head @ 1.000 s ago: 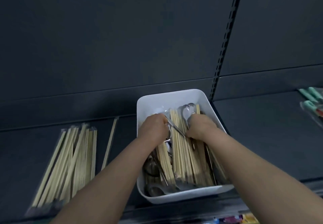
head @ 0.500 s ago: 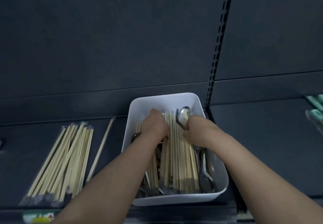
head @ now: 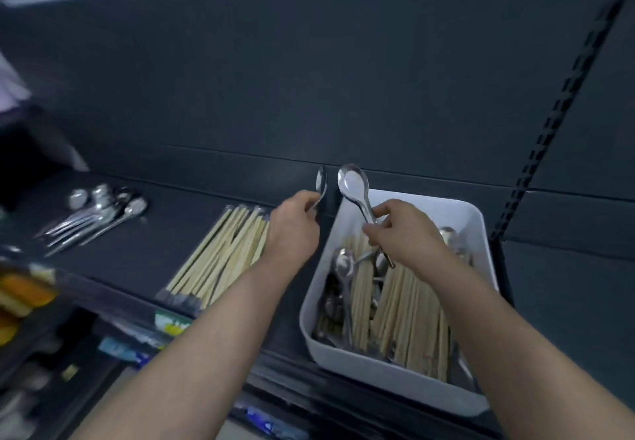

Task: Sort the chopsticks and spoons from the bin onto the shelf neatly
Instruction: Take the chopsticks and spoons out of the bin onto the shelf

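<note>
Spoons (head: 352, 183) in right hand (head: 402, 233) and, seemingly, left hand (head: 292, 230)

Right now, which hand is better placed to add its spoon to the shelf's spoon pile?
Left, probably. The left hand holds the left spoon nearer the spoon pile; the right hand holds the right spoon over the bin.

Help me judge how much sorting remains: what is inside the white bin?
The bin holds a heap of chopsticks with several spoons mixed in. The right hand, holding a raised spoon, covers part; anything beneath the heap is hidden.
</note>
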The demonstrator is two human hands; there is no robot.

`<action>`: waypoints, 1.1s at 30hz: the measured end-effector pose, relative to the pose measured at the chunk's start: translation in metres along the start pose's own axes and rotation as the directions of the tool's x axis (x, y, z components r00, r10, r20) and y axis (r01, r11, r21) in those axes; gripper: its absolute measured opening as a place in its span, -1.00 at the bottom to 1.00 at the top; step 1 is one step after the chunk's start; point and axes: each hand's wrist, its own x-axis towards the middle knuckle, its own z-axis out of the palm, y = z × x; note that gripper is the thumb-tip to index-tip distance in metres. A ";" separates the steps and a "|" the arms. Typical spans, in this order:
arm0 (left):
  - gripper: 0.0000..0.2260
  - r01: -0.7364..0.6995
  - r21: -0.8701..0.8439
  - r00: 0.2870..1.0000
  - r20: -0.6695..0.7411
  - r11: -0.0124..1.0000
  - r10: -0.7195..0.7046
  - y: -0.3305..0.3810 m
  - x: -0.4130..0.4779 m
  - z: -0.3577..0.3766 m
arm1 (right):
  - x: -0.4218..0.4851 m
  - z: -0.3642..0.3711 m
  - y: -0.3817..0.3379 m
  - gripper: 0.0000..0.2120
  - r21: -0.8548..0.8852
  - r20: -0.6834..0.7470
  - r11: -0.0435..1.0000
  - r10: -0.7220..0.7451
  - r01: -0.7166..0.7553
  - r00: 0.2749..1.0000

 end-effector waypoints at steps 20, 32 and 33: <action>-0.66 0.349 0.121 0.937 -0.019 0.929 -0.349 -0.312 -0.002 -0.260 | 0.000 0.336 -0.253 -0.89 -0.087 0.357 0.993 -0.038 0.073 0.933; -0.63 0.336 0.224 0.929 0.082 0.915 -0.361 -0.394 0.089 -0.267 | 0.101 0.427 -0.278 -0.85 -0.057 0.339 0.994 0.105 -0.091 0.935; -0.62 0.322 0.240 0.932 0.092 0.916 -0.352 -0.399 0.101 -0.267 | 0.113 0.435 -0.282 -0.85 -0.047 0.343 0.993 0.114 -0.104 0.933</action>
